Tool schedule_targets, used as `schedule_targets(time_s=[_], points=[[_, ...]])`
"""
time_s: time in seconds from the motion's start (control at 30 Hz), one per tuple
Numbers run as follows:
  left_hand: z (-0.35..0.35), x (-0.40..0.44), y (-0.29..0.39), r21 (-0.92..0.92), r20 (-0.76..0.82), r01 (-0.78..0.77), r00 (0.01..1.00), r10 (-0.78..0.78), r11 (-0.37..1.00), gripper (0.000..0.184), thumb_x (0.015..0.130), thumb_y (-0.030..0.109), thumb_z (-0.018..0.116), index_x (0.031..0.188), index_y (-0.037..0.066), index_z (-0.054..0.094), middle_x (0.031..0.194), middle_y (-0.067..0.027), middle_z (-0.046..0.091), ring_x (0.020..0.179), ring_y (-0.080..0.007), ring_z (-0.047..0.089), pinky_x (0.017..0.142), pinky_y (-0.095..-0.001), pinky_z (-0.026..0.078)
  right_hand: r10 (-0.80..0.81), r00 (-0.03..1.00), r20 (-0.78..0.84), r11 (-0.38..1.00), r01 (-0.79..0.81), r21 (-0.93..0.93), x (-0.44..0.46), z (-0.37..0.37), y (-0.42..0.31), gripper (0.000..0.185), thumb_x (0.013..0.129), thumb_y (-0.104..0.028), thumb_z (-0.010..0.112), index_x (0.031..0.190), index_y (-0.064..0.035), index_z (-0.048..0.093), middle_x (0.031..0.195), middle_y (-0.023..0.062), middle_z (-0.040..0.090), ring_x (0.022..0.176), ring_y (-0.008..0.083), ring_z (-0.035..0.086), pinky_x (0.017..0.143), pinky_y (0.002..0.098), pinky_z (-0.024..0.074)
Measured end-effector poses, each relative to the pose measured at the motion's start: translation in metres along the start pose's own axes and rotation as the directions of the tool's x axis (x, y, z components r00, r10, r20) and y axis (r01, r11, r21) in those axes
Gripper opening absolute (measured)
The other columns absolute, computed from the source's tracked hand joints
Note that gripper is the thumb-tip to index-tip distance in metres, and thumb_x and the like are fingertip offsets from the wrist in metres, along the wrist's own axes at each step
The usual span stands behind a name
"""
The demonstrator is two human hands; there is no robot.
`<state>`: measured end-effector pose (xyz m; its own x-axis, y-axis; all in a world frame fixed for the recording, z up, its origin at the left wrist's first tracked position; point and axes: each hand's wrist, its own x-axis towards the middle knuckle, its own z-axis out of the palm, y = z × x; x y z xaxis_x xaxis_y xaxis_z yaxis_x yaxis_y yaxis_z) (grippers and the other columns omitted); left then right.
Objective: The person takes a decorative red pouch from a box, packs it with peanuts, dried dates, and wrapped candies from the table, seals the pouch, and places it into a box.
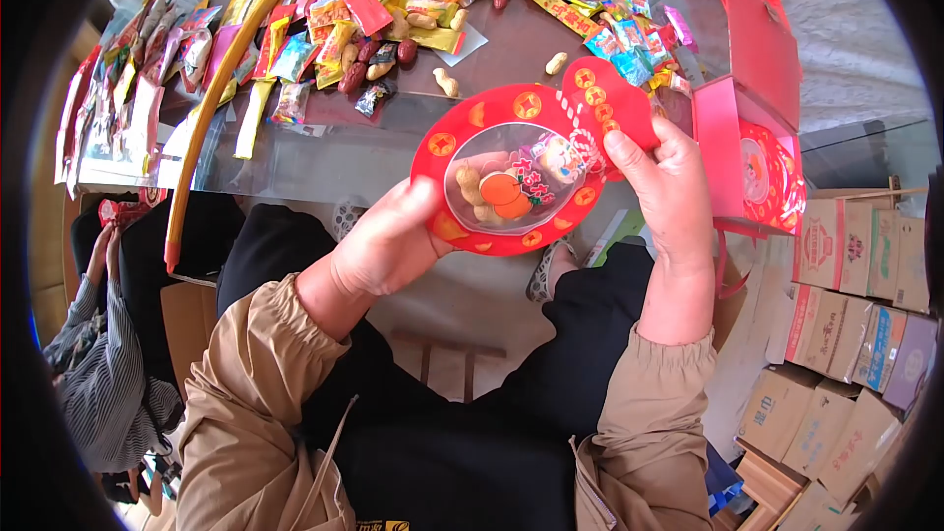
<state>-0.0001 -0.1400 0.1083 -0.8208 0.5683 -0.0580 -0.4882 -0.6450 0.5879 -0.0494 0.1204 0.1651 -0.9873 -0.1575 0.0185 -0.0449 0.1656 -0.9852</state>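
Between my hands, above my lap, is a red gift bag [508, 199] with gold coin prints and a round clear window. Through the window I see peanuts and wrapped sweets, one wrapper printed with an orange fruit. A red-and-white twisted cord [583, 146] is gathered at the bag's narrow neck. My right hand [661, 175] pinches the top flap between thumb and fingers. At the bag's lower left edge, my left hand [379, 241] grips it, its thumb slightly blurred and its other fingers partly behind the bag.
Wrapped sweets [324, 39], peanuts and dates cover the table [315, 162]. A curved wooden rim [226, 69] crosses the left side. An open pink box [723, 147] with red packets stands right, near stacked cardboard boxes [826, 334]. Another person's striped sleeve [118, 334] shows at left.
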Motion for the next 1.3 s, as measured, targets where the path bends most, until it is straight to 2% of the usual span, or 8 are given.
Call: schedule_targets(time_s=[0.1, 0.13, 0.33, 0.53, 0.63, 0.93, 1.13, 1.3], points=[[0.006, 0.002, 0.003, 0.151, -0.225, 0.083, 0.973, -0.048, 0.985, 0.051, 0.106, 0.025, 0.054, 0.148, -0.001, 0.043, 0.143, -0.0129, 0.054, 0.132, -0.0234, 0.053, 0.111, -0.0423, 0.043, 0.045, 0.994, 0.100, 0.997, -0.039, -0.061, -0.003, -0.006, 0.000, 0.024, 0.097, -0.016, 0.070, 0.111, 0.0039, 0.068, 0.097, 0.0016, 0.073, 0.086, 0.0054, 0.062, 0.078, 0.0268, 0.0522], [0.006, 0.003, 0.003, 0.059, -0.246, 0.054, 0.969, -0.038, 0.997, 0.040, 0.106, 0.013, 0.053, 0.143, -0.002, 0.049, 0.135, -0.0098, 0.060, 0.125, -0.0194, 0.057, 0.109, -0.0395, 0.046, 0.042, 0.988, 0.148, 0.996, -0.030, -0.078, -0.003, -0.009, 0.000, 0.025, 0.097, -0.017, 0.070, 0.111, 0.0037, 0.068, 0.097, 0.0017, 0.073, 0.086, 0.0054, 0.062, 0.078, 0.0271, 0.0521], [-0.001, 0.002, 0.007, 0.177, -0.265, 0.086, 0.963, -0.036, 0.980, 0.041, 0.103, 0.014, 0.058, 0.140, -0.001, 0.051, 0.132, -0.0119, 0.064, 0.122, -0.0216, 0.061, 0.108, -0.0407, 0.047, 0.122, 0.898, 0.422, 0.991, -0.089, -0.098, -0.007, -0.027, -0.007, 0.030, 0.097, -0.023, 0.071, 0.112, 0.0025, 0.068, 0.098, 0.0026, 0.073, 0.089, 0.0075, 0.062, 0.083, 0.0295, 0.0517], [-0.006, -0.003, 0.007, 0.477, -0.282, 0.167, 0.959, -0.030, 0.863, 0.027, 0.102, 0.019, 0.063, 0.124, 0.003, 0.061, 0.105, -0.0046, 0.072, 0.098, -0.0124, 0.067, 0.090, -0.0314, 0.054, 0.047, 0.832, 0.552, 0.991, -0.110, 0.082, -0.012, -0.013, 0.004, 0.046, 0.097, -0.023, 0.071, 0.133, 0.0014, 0.056, 0.122, 0.0047, 0.067, 0.110, 0.0120, 0.059, 0.097, 0.0314, 0.0479], [0.001, -0.003, 0.011, 0.522, -0.285, 0.197, 0.957, -0.048, 0.830, 0.022, 0.101, 0.019, 0.065, 0.118, 0.005, 0.063, 0.094, -0.0013, 0.072, 0.086, -0.0089, 0.066, 0.081, -0.0269, 0.054, 0.043, 0.836, 0.547, 0.989, -0.113, 0.095, -0.013, -0.005, 0.004, 0.044, 0.097, -0.022, 0.071, 0.132, 0.0013, 0.057, 0.121, 0.0049, 0.068, 0.110, 0.0123, 0.060, 0.098, 0.0317, 0.0483], [-0.004, 0.000, 0.000, 0.489, -0.291, 0.085, 0.954, 0.070, 0.868, 0.019, 0.101, 0.015, 0.065, 0.116, 0.004, 0.062, 0.096, -0.0016, 0.070, 0.084, -0.0074, 0.064, 0.079, -0.0292, 0.056, 0.070, 0.851, 0.521, 0.964, -0.192, 0.183, -0.016, 0.012, 0.005, 0.045, 0.091, -0.014, 0.076, 0.130, -0.0008, 0.059, 0.123, 0.0054, 0.068, 0.114, 0.0134, 0.061, 0.100, 0.0336, 0.0482], [-0.002, -0.004, 0.007, 0.472, -0.348, 0.176, 0.938, -0.001, 0.864, 0.028, 0.101, 0.020, 0.065, 0.125, 0.005, 0.060, 0.112, -0.0020, 0.070, 0.096, -0.0096, 0.066, 0.088, -0.0291, 0.054, 0.050, 0.842, 0.537, 0.970, -0.169, 0.175, -0.016, 0.015, 0.007, 0.043, 0.090, -0.013, 0.077, 0.129, -0.0009, 0.061, 0.121, 0.0048, 0.069, 0.112, 0.0132, 0.061, 0.099, 0.0329, 0.0486], [-0.001, -0.003, 0.003, 0.346, -0.364, 0.059, 0.928, 0.076, 0.937, 0.028, 0.100, 0.019, 0.066, 0.124, 0.005, 0.060, 0.111, -0.0031, 0.071, 0.097, -0.0110, 0.067, 0.087, -0.0295, 0.054, 0.109, 0.826, 0.554, 0.979, -0.187, 0.086, -0.014, 0.021, 0.006, 0.038, 0.091, -0.013, 0.076, 0.125, -0.0019, 0.064, 0.116, 0.0039, 0.070, 0.105, 0.0124, 0.062, 0.093, 0.0323, 0.0510]])
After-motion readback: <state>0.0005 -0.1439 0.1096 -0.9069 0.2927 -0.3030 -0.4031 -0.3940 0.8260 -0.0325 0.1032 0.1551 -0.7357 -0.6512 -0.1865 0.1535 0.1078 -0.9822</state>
